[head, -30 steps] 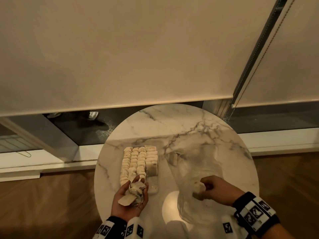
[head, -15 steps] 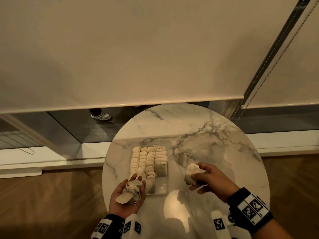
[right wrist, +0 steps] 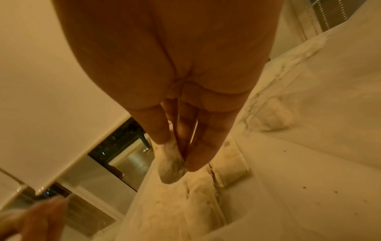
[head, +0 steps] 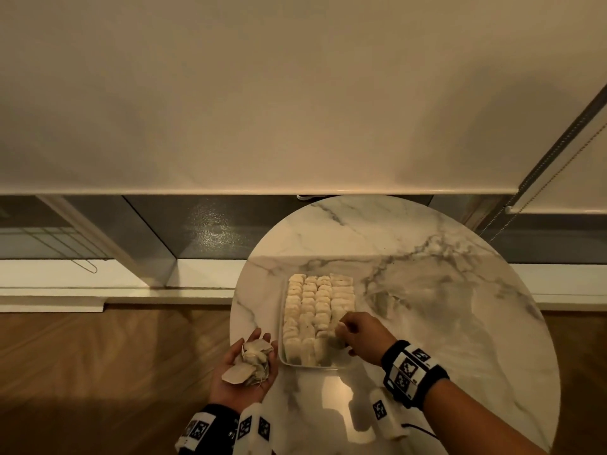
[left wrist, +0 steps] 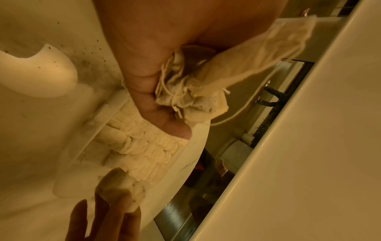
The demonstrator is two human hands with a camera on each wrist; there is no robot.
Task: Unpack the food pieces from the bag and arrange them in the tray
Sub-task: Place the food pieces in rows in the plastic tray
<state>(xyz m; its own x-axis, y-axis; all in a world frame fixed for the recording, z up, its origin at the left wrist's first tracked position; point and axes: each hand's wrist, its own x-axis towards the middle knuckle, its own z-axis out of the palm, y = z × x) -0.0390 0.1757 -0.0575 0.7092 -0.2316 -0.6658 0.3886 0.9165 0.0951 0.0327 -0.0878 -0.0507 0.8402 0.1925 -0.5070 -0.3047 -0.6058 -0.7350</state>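
A clear plastic tray [head: 308,365] on the round marble table [head: 443,372] holds rows of pale food pieces [head: 315,303]. My right hand [head: 343,328] hovers over the tray's near right corner. It pinches one pale food piece [right wrist: 170,169] between thumb and fingertips, just above the rows; the same piece [left wrist: 121,185] shows in the left wrist view. My left hand [head: 259,339] is held palm up off the table's left edge, cupping crumpled wrappers [head: 251,361] with strings, thumb against them [left wrist: 195,91]. The clear bag [head: 423,300] lies flattened right of the tray.
A drawn roller blind [head: 295,93] hangs behind the table above a dark window strip, its bead chain [head: 558,159] at the right. Wooden floor [head: 98,372] lies left of and below the table. Another piece [right wrist: 274,114] lies inside the bag.
My right hand has carried the food piece leftward from the bag to above the tray's near right corner. The left hand still holds the wrappers, now slightly farther left of the tray.
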